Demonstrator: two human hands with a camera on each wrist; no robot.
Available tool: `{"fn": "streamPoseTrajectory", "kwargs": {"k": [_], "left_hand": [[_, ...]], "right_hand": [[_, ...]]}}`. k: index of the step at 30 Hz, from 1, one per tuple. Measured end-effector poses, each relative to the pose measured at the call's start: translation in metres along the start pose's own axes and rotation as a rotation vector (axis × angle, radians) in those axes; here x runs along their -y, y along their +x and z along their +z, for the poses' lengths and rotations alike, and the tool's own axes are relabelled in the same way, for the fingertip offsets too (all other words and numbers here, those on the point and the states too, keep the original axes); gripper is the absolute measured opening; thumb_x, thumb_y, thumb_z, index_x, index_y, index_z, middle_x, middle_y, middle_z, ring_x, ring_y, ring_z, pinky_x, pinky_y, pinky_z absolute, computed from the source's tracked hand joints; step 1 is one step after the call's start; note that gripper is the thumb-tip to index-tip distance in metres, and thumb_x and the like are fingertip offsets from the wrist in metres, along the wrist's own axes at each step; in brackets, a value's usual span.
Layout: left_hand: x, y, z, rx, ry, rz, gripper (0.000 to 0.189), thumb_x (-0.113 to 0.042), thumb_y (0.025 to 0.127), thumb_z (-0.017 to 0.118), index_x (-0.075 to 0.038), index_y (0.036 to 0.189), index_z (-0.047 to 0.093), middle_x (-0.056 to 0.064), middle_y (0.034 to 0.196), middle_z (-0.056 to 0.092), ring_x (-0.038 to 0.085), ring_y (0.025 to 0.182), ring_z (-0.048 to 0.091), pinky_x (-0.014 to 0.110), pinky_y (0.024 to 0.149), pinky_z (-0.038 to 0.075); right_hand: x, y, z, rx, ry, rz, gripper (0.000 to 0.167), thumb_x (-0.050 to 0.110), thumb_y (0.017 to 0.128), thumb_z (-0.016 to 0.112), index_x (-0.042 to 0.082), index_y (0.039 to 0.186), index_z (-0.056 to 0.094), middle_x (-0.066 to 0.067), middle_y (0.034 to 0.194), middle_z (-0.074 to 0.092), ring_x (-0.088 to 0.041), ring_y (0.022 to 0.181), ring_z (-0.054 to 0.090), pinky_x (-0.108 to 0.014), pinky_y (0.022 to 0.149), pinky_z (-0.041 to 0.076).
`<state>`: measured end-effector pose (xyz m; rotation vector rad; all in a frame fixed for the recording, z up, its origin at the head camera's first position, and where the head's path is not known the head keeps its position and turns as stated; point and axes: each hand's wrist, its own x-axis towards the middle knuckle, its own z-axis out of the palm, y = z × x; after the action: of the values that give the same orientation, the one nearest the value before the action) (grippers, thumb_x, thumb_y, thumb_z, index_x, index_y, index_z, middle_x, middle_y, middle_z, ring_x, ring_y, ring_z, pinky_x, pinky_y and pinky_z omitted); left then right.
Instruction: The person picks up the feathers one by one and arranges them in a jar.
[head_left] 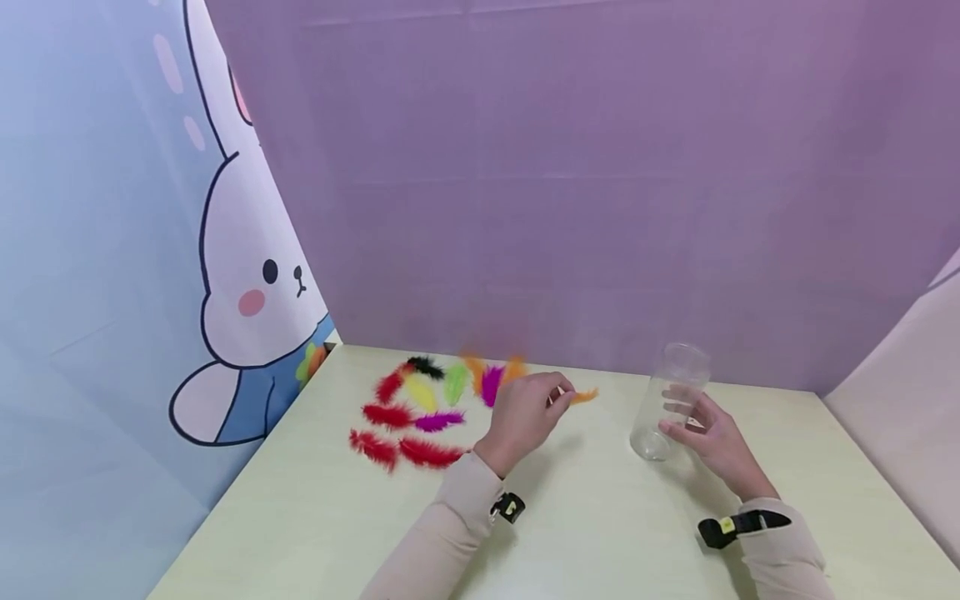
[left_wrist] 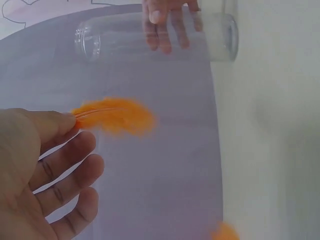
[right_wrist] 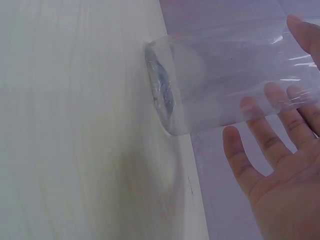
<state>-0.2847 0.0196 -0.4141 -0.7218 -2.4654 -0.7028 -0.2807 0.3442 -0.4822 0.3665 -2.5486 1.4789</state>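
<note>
My left hand [head_left: 525, 412] pinches an orange feather [left_wrist: 117, 116] by its quill end between thumb and index finger, the other fingers loosely bent. The feather points right, toward a clear cylindrical jar [head_left: 651, 417]. My right hand [head_left: 712, 437] holds that jar from its right side, thumb in front and fingers behind, visible through the wall. In the right wrist view the jar's thick base [right_wrist: 162, 90] is close over the table. The jar leans slightly in the head view, its mouth up.
Loose feathers lie on the pale table [head_left: 585, 533] left of the jar: several red feathers [head_left: 431, 452], a black feather [head_left: 426, 367], a yellow feather [head_left: 422, 392], a green feather [head_left: 455, 383], purple ones [head_left: 438, 422] and orange ones. A purple backdrop [head_left: 585, 183] rises behind.
</note>
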Motion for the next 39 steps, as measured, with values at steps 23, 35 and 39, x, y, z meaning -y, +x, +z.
{"fn": "streamPoseTrajectory", "kwargs": {"k": [23,35,39], "left_hand": [[-0.045,0.040,-0.011,-0.117,-0.105,0.074,0.014,-0.032,0.101,0.065,-0.024,0.102,0.075,-0.013,0.076,0.069,-0.004,0.062,0.054,0.009,0.057,0.037],[-0.070,0.058,-0.017,-0.142,-0.110,0.117,0.016,-0.035,0.103,0.062,-0.026,0.106,0.075,-0.015,0.079,0.070,-0.007,0.063,0.052,0.007,0.056,0.035],[-0.076,0.063,-0.017,-0.160,-0.095,0.128,0.015,-0.036,0.102,0.063,-0.028,0.106,0.076,-0.016,0.081,0.071,-0.008,0.065,0.052,0.007,0.055,0.035]], "right_hand": [[0.006,0.001,-0.002,0.002,-0.008,0.007,0.060,0.027,0.097,0.072,0.011,0.148,0.046,-0.018,0.143,0.057,0.001,0.116,0.062,-0.016,0.088,0.051],[0.008,0.000,-0.003,0.002,-0.013,0.018,0.060,0.029,0.097,0.072,0.012,0.149,0.046,-0.015,0.144,0.058,-0.001,0.118,0.062,-0.016,0.089,0.051],[0.009,0.000,-0.004,0.002,-0.018,0.012,0.059,0.028,0.097,0.071,0.013,0.148,0.046,-0.019,0.144,0.057,-0.001,0.118,0.062,-0.016,0.089,0.051]]}}
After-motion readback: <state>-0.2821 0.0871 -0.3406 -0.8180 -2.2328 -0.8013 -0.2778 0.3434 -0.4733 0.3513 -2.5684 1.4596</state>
